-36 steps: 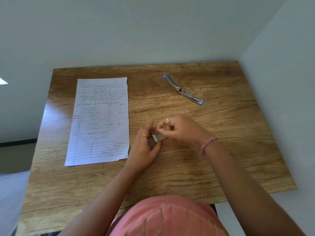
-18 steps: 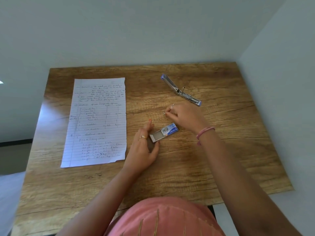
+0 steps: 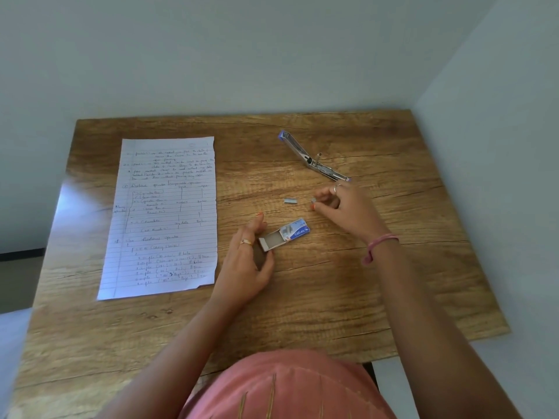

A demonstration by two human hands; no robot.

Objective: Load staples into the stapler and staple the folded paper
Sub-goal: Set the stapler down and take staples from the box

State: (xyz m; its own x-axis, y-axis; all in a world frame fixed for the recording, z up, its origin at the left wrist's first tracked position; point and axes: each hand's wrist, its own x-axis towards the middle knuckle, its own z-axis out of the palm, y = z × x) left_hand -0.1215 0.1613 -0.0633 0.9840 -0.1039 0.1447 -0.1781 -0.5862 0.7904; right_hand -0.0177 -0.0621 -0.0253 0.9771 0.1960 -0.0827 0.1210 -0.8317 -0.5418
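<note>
An opened stapler point(image 3: 313, 158) lies flat at the back right of the wooden table point(image 3: 332, 297), its two arms spread apart. A small blue staple box point(image 3: 284, 234) lies mid-table with its grey tray slid out. My left hand point(image 3: 249, 261) rests beside the tray's open end, fingers loosely curled, touching or nearly touching it. My right hand point(image 3: 341, 207) hovers just in front of the stapler and pinches a small strip of staples point(image 3: 313, 201) between thumb and fingertips. Another short staple strip point(image 3: 290, 201) lies loose on the table. A handwritten lined paper point(image 3: 166, 216) lies flat on the left.
Walls close off the table at the back and along the right side. The table's left and front edges are open. My pink-clad torso point(image 3: 287, 388) is at the front edge.
My right hand left the staple box and moved back toward the stapler with a strip of staples. A loose strip now lies on the table. The left hand stays by the box.
</note>
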